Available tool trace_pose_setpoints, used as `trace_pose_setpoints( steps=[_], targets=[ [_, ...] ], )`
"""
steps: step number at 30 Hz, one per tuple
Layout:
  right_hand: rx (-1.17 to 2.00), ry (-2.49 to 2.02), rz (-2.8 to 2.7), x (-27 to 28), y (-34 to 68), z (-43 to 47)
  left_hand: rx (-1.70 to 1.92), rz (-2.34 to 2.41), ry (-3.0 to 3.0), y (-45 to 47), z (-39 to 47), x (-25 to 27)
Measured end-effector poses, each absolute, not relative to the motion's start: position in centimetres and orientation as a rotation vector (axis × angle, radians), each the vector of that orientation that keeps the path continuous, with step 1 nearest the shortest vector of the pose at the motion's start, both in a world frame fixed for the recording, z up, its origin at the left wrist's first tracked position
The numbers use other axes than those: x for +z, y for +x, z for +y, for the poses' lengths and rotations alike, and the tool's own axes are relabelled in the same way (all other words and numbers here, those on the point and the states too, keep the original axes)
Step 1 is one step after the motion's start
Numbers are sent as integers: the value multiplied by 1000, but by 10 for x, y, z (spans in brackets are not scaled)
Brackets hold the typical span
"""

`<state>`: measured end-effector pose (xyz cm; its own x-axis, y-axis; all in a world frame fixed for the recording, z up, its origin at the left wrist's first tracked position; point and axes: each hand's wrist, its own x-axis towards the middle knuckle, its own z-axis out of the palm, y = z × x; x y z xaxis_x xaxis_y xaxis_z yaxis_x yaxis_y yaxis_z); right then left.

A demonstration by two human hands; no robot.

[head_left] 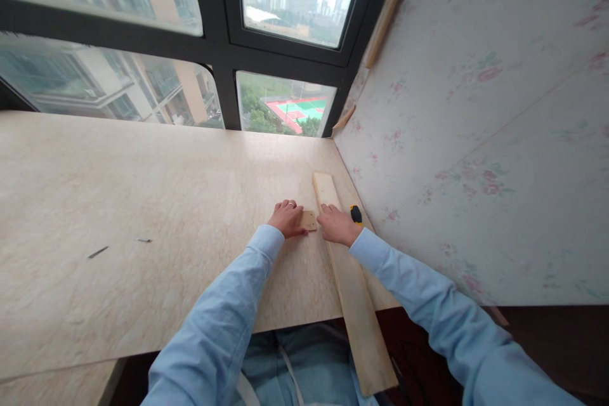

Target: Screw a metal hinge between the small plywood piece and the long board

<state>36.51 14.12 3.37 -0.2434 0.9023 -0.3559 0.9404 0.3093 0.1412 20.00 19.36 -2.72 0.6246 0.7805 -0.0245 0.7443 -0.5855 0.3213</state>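
Note:
My left hand rests on the countertop, its fingers and thumb closed around a small flat wooden piece with small dark holes. Just to the right, my right hand lies over a long wooden board, fingers curled at the board's left edge, close to the small piece. Whatever those fingers may pinch is hidden or too small to tell. Beyond my right wrist is a black and yellow object, partly hidden, its kind unclear.
The long board sticks out over the front edge of the marble-patterned countertop. Two thin metal pieces, one dark and one shorter, lie at the left. A floral-papered wall bounds the right, and dark-framed windows the back.

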Motion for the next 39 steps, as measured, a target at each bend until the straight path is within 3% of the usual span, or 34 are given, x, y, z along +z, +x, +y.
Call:
trace_pose_setpoints(
  steps=[17,39],
  targets=[
    [-86,1534,2112,29,347,144,783,1226,1941,175,147,-65],
    [-201,1373,2057,41,360,164,1044,949,1233,180,131,-88]
  ],
)
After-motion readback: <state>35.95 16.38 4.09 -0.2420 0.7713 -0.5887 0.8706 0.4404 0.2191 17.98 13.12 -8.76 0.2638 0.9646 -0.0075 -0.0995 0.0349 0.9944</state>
